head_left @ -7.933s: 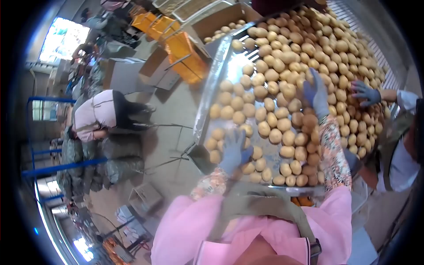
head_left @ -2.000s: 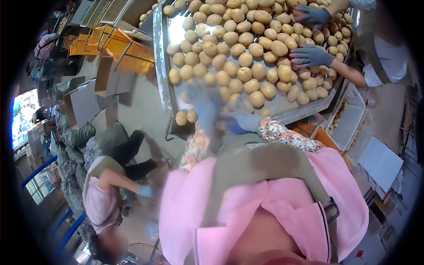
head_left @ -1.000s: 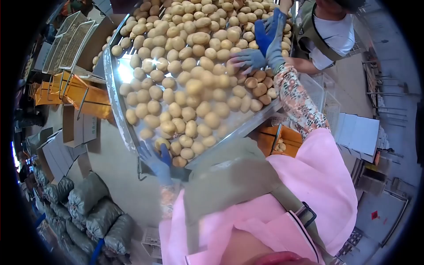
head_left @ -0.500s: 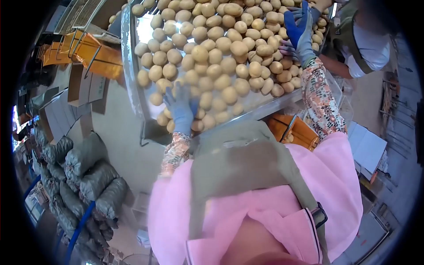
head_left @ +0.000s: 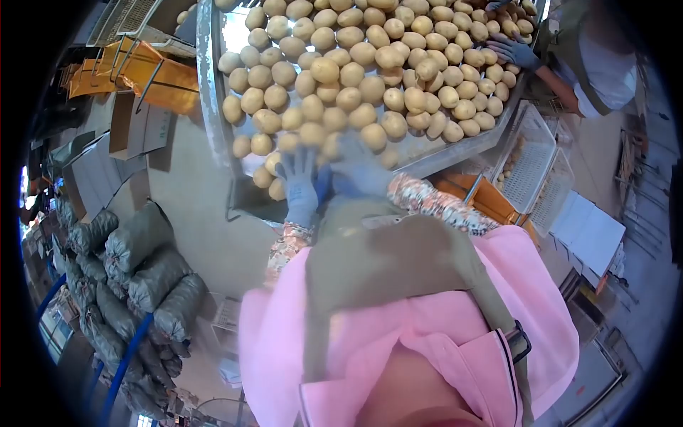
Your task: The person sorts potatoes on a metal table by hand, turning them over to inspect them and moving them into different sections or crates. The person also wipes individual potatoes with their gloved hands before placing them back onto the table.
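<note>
Many round potatoes (head_left: 348,57) lie across a metal-edged sorting table (head_left: 455,151). My left hand (head_left: 299,183), in a grey-blue glove, is at the near edge on the left, fingers spread and pointing up against the nearest potatoes. Close beside it on the right is my right hand (head_left: 358,167), also gloved and blurred by motion, reaching in from the right below the potatoes. Its fingers are too smeared to make out. Both forearms wear flowered sleeves.
A co-worker's gloved hand (head_left: 514,51) rests by the potatoes at the upper right. White crates (head_left: 530,160) and an orange bag (head_left: 484,199) are below the right edge. Stuffed sacks (head_left: 153,274), a cardboard box (head_left: 135,128) and orange bags (head_left: 160,82) are on the left.
My right hand has moved from the far right of the potatoes down and left, beside my left hand. The left hand has shifted slightly. Some potatoes near the front have moved.
</note>
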Available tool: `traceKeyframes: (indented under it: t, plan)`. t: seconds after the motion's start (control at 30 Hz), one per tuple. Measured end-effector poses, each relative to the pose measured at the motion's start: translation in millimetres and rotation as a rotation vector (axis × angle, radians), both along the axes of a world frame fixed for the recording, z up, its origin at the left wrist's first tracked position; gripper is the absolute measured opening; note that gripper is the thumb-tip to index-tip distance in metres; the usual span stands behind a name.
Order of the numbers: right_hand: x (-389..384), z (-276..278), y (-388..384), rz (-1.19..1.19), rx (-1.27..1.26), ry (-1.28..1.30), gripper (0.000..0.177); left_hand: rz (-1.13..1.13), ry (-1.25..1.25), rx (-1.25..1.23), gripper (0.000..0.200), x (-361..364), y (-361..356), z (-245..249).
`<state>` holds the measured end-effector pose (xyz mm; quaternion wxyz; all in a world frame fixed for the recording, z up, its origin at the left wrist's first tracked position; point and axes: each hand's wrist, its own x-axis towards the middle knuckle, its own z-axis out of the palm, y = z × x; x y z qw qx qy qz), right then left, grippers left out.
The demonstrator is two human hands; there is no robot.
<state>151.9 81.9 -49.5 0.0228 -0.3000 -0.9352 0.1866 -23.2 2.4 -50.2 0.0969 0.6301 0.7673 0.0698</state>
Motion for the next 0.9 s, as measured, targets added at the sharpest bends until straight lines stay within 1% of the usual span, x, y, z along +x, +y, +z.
traceKeyframes:
  t: [0.03,0.07,0.1,0.13,0.2,0.23,0.3,0.33,0.37,0.4,0.43,0.47,0.5,0.57,0.6,0.63,0.67,0.7,0.73,0.8,0.83,0.9]
  plan:
    - [1.5,14.0,12.2,-0.009,-0.005,-0.003,0.037,-0.059,-0.018,0.007,0.063,-6.6,-8.4,0.4]
    - [10.1,30.0,32.6,-0.188,-0.486,0.088,0.035,-0.116,-0.036,0.019,0.064,-13.7,-14.7,0.9]
    - [21.7,51.7,52.4,-0.306,-0.677,0.191,0.034,-0.12,-0.038,0.021,0.064,-19.2,-21.9,-1.6]
    - [33.3,73.4,72.1,-0.436,-0.854,0.308,0.033,-0.073,-0.053,0.021,0.064,-24.3,-31.1,-6.3]
    - [64.9,79.7,115.6,-0.625,-0.504,0.511,0.037,-0.017,-0.034,0.025,0.063,-38.2,-48.0,-13.0]
    - [80.8,83.4,136.7,-0.72,-0.319,0.587,0.039,0.029,0.052,0.019,0.066,-49.4,-60.7,-8.8]
    - [106.1,92.0,188.0,-0.62,0.187,0.702,0.057,0.135,0.028,-0.029,0.07,-61.0,-68.9,-3.8]
    - [121.1,88.2,207.3,-0.621,0.309,0.622,0.066,0.135,0.033,-0.042,0.07,-64.1,-68.0,-0.2]
    - [136.2,84.3,226.7,-0.626,0.432,0.543,0.076,0.17,0.043,0.017,0.071,-67.4,-62.4,4.9]
    - [127.8,100.5,231.0,-0.684,0.311,0.558,0.076,0.205,0.053,0.077,0.073,-71.0,-54.5,9.8]
    - [128.0,101.6,235.5,-0.7,0.205,0.538,0.074,0.204,0.061,0.065,0.073,-72.4,-42.1,15.0]
    - [128.1,102.6,240.1,-0.718,0.101,0.514,0.073,0.184,0.034,0.116,0.072,-71.1,-25.8,17.3]
    - [124.7,97.2,240.4,-0.724,0.098,0.514,0.073,0.163,0.003,0.173,0.071,-67.4,-6.3,21.1]
    - [111.5,83.6,237.0,-0.506,0.097,0.358,0.068,0.059,-0.061,0.202,0.065,-46.8,45.8,41.6]
    - [105.7,82.2,223.7,-0.468,-0.153,0.386,0.066,0.058,-0.062,0.199,0.065,-32.0,71.2,47.7]
    - [111.6,62.6,222.1,-0.25,0.148,0.124,0.066,-0.04,-0.083,0.245,0.058,-15.6,97.2,52.8]
    - [113.8,57.0,217.8,-0.192,0.222,0.078,0.063,-0.136,-0.103,0.288,0.051,-1.9,120.0,54.7]
    - [113.9,54.7,212.1,-0.135,0.292,0.032,0.061,-0.184,-0.113,0.306,0.048,4.9,136.0,50.0]
    - [113.4,54.7,210.9,-0.135,0.286,0.032,0.061,-0.233,-0.123,0.322,0.045,11.7,152.1,45.3]
    - [114.0,61.5,214.7,-0.252,0.178,-0.01,0.057,-0.394,-0.081,0.297,0.036,19.7,178.6,35.6]
    - [116.0,62.2,216.5,-0.256,0.177,-0.012,0.057,-0.398,-0.084,0.296,0.036,17.5,181.9,35.3]
    - [117.5,59.3,220.3,-0.267,0.063,-0.072,0.053,-0.396,-0.213,0.153,0.027,4.4,183.6,38.0]
